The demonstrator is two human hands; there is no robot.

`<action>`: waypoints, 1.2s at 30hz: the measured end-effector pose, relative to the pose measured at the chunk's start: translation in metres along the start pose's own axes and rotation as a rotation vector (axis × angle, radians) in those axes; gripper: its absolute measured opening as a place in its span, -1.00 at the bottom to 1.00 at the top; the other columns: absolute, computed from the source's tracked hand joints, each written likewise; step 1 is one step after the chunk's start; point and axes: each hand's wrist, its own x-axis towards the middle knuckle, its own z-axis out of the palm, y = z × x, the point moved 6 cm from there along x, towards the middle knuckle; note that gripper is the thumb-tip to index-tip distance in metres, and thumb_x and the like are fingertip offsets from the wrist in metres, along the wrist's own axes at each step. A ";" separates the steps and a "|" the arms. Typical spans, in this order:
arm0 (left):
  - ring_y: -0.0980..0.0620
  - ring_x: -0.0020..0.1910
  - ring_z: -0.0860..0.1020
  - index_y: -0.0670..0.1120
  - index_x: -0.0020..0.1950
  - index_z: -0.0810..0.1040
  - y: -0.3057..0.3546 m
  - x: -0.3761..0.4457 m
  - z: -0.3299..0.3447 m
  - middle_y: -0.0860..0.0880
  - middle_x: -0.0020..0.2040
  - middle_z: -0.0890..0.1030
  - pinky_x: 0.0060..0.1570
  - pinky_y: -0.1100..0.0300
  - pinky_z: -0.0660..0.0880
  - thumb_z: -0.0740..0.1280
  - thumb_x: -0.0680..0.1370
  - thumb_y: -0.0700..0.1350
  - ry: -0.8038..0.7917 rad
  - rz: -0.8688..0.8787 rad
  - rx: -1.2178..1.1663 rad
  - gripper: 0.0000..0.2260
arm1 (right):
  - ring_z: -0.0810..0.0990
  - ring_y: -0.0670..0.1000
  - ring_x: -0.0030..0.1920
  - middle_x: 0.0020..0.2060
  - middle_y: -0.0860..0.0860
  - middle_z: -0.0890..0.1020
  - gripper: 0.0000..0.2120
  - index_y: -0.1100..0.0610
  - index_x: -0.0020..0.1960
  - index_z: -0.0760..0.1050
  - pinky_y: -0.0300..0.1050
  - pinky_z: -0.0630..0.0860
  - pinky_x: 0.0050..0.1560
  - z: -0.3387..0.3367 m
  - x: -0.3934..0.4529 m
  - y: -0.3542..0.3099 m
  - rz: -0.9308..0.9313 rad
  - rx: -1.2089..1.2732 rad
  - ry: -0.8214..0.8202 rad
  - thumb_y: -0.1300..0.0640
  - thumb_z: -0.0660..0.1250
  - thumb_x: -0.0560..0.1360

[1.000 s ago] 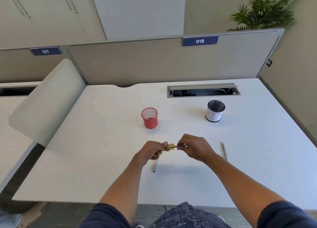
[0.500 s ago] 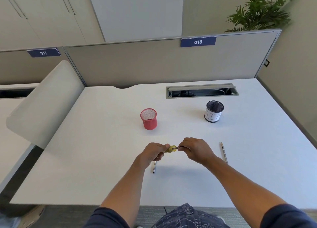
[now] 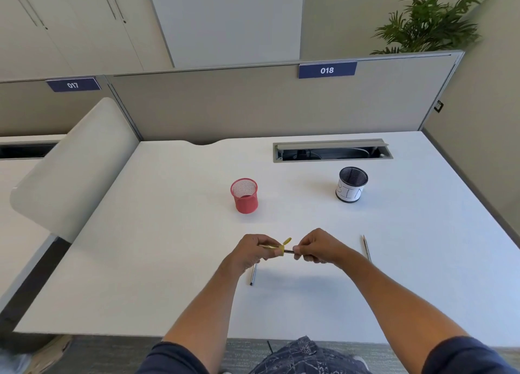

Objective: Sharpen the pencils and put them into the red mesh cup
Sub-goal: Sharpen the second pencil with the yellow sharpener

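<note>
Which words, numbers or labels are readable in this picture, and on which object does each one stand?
"018": blue plate on the partition behind the desk.
"017": blue plate on the neighbouring partition at left.
"BIN", handwritten, first letter partly turned away: white label on the black mesh cup.
No other text is visible.

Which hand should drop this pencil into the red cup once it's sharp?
Right. The right hand already grips the pencil, while the left hand holds the yellow sharpener. The red mesh cup stands just beyond both hands, within easy reach.
</note>
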 end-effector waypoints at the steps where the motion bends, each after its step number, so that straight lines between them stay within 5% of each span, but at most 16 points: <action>1: 0.14 -0.28 0.50 -0.01 0.03 0.75 0.000 0.000 0.001 0.09 -0.27 0.66 -0.22 0.21 0.33 0.59 0.40 -0.04 -0.016 -0.002 0.003 -0.78 | 0.33 -0.05 -0.50 -0.48 0.00 0.49 -0.73 0.17 -0.15 0.73 -0.24 0.22 -0.45 0.000 -0.001 0.001 0.012 0.022 -0.043 -0.01 0.41 0.55; 9: 0.08 -0.31 0.52 -0.12 -0.03 0.74 0.003 -0.001 0.001 0.00 -0.31 0.59 -0.20 0.20 0.38 0.56 0.40 0.08 -0.020 -0.102 -0.010 -0.70 | 0.49 -0.02 -0.47 -0.32 -0.02 0.72 -0.86 -0.02 -0.09 0.60 -0.16 0.42 -0.37 -0.002 0.000 -0.010 -0.122 -0.134 0.022 0.01 0.50 0.39; 14: 0.06 -0.43 0.34 -0.27 -0.02 0.74 -0.001 0.000 0.002 -0.07 -0.37 0.45 -0.33 0.25 0.31 0.43 0.56 0.14 -0.007 -0.154 -0.186 -0.56 | 0.60 -0.09 -0.22 -0.20 -0.18 0.68 -0.94 -0.09 -0.09 0.68 -0.13 0.52 -0.29 -0.009 -0.009 -0.032 -0.551 -0.646 0.500 0.05 0.52 0.46; 17: 0.05 -0.43 0.28 -0.19 -0.10 0.75 0.003 0.000 0.002 -0.08 -0.39 0.40 -0.35 0.25 0.27 0.39 0.60 0.11 -0.019 -0.142 -0.223 -0.63 | 0.61 0.02 -0.29 -0.27 -0.12 0.67 -0.97 0.01 -0.12 0.71 -0.10 0.51 -0.42 -0.004 -0.017 -0.039 -0.781 -0.735 0.598 0.13 0.54 0.47; 19: 0.05 -0.42 0.31 -0.14 -0.17 0.76 0.007 0.000 0.000 -0.08 -0.41 0.40 -0.34 0.25 0.28 0.42 0.58 0.07 -0.015 -0.096 -0.190 -0.69 | 0.61 0.04 -0.30 -0.30 -0.09 0.67 -0.96 0.03 -0.11 0.71 -0.10 0.50 -0.42 -0.003 -0.016 -0.038 -0.744 -0.732 0.588 0.09 0.49 0.51; 23: 0.01 -0.41 0.34 -0.04 -0.33 0.71 0.009 0.002 -0.003 -0.07 -0.44 0.42 -0.30 0.20 0.29 0.48 0.55 0.00 -0.015 -0.052 -0.121 -0.74 | 0.57 -0.04 -0.24 -0.24 -0.13 0.69 -0.86 -0.05 -0.04 0.69 -0.16 0.42 -0.27 -0.003 -0.001 -0.024 -0.386 -0.605 0.410 -0.05 0.37 0.58; 27: 0.07 -0.40 0.46 -0.10 -0.20 0.74 0.003 0.003 -0.004 -0.08 -0.38 0.54 -0.29 0.25 0.33 0.55 0.48 -0.03 -0.009 -0.069 -0.059 -0.85 | 0.43 -0.14 -0.44 -0.47 -0.18 0.53 -0.81 -0.08 -0.14 0.67 -0.18 0.36 -0.38 -0.001 0.008 -0.014 -0.156 -0.466 0.265 -0.11 0.34 0.55; 30: 0.12 -0.39 0.48 -0.16 -0.01 0.75 -0.001 0.004 -0.005 -0.03 -0.34 0.59 -0.30 0.28 0.35 0.57 0.45 -0.05 -0.012 -0.059 -0.007 -0.79 | 0.37 -0.14 -0.50 -0.52 -0.14 0.50 -0.72 -0.03 -0.25 0.69 -0.19 0.33 -0.38 0.002 0.012 -0.009 -0.084 -0.297 0.154 -0.11 0.35 0.54; 36: 0.12 -0.39 0.50 -0.12 -0.07 0.75 0.004 0.004 -0.002 -0.02 -0.33 0.60 -0.31 0.29 0.37 0.57 0.38 0.04 0.013 -0.025 0.015 -0.73 | 0.42 -0.09 -0.48 -0.50 -0.07 0.55 -0.76 0.01 -0.17 0.67 -0.21 0.36 -0.34 0.002 0.011 -0.006 -0.084 -0.112 0.017 -0.15 0.40 0.49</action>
